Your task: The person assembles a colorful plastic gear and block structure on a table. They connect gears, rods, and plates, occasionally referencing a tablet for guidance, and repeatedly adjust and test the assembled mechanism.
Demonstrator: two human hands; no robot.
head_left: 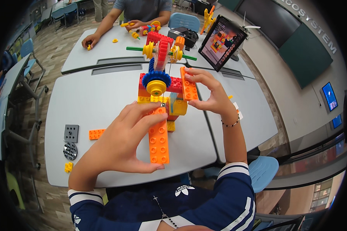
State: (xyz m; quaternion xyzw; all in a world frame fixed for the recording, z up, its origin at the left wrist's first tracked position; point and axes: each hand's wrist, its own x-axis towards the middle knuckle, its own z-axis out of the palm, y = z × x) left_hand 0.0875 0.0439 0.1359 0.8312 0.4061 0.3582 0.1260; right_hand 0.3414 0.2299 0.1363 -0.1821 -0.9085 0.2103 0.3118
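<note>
A tall building-block model stands before me, with red and yellow bricks (pixel 176 82), a dark blue gear (pixel 156 78), a yellow wheel (pixel 156 88), a red gear (pixel 164 49) and green axles (pixel 189 57). My left hand (pixel 121 133) grips a long orange brick (pixel 159 142), fingers over its far end and thumb at its near end, in front of the model. My right hand (pixel 210 90) holds a shorter orange brick (pixel 189 85) upright against the model's right side. Whether this brick is attached there, I cannot tell.
Left on the white table (pixel 85 90) lie a grey plate (pixel 71 133), a dark round plate (pixel 70 151), a small yellow piece (pixel 68 167) and an orange brick (pixel 96 134). Across from me a person (pixel 142 11) handles other pieces. A tablet (pixel 223 43) stands at the far right.
</note>
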